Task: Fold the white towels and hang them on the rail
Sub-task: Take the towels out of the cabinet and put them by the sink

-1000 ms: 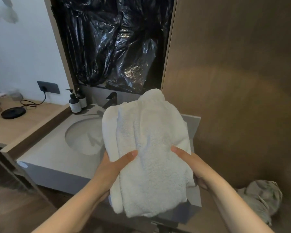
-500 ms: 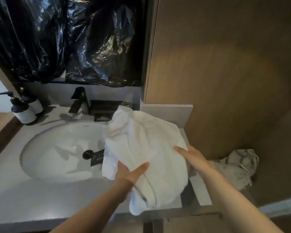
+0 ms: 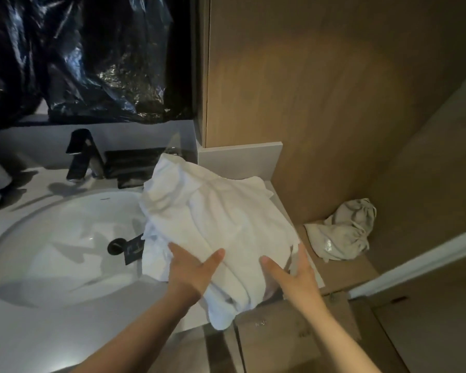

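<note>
Both left hand point(image 3: 191, 273) and right hand point(image 3: 293, 273) grip white towel point(image 3: 221, 216), sink point(image 3: 65, 238) at nine o'clock.
Folding step, apparently; next, square its edges.

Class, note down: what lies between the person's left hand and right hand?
In the head view, a stretch of the white towel lies between the left hand and right hand; both grip it, thumbs on top.

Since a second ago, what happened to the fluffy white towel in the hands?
The white towel came down: it was held upright above the sink, and now it lies low over the right end of the counter, its near edge hanging off the front. The left hand and right hand still hold it, thumbs on top. The faucet and the crumpled grey cloth stayed put.
</note>
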A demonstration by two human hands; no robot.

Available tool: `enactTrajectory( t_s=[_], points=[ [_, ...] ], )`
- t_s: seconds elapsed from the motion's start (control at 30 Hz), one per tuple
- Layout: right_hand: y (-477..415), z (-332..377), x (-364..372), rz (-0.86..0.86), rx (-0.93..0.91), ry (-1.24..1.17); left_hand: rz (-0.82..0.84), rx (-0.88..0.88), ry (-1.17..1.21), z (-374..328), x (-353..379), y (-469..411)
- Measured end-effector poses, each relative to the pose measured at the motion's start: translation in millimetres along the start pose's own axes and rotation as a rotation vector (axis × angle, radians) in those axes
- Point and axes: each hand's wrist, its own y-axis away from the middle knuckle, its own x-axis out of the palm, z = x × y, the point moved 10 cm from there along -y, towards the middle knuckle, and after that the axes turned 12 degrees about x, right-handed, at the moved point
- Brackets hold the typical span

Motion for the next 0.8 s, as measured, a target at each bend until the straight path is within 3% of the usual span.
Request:
enactTrajectory(
  t_s=[0.07,0.13,0.2,0.27,0.37,0.5,0.8],
  points=[
    [9.8,-12.4,8.6,0.01,0.048,-0.034,-0.081,0.155,-0.194,-23.7,-19.0,5.2],
    [18.4,-18.0,15.9,0.026,0.077,-0.103,-0.084,0.433,-0.39,-57.9,-25.8,10.8],
    [25.9,-18.9,23.8,0.049,0.089,-0.167,0.014,0.672,-0.492,-84.5,-20.7,10.1],
    [31.7,-19.3,33.1,0.071,0.113,-0.217,0.154,0.765,-0.66,-94.0,-9.2,-4.6],
    [33.3,-22.8,51.7,0.099,0.168,-0.239,0.323,0.611,-0.904,-76.0,-0.3,-45.0],
    [26.9,-25.0,66.2,0.06,0.185,-0.193,0.502,0.45,-0.869,-44.0,6.7,-69.3],
    [-13.2,1.8,36.7,-0.003,-0.021,-0.097,0.496,0.514,-0.74,-37.1,7.9,-82.3]
  ],
)
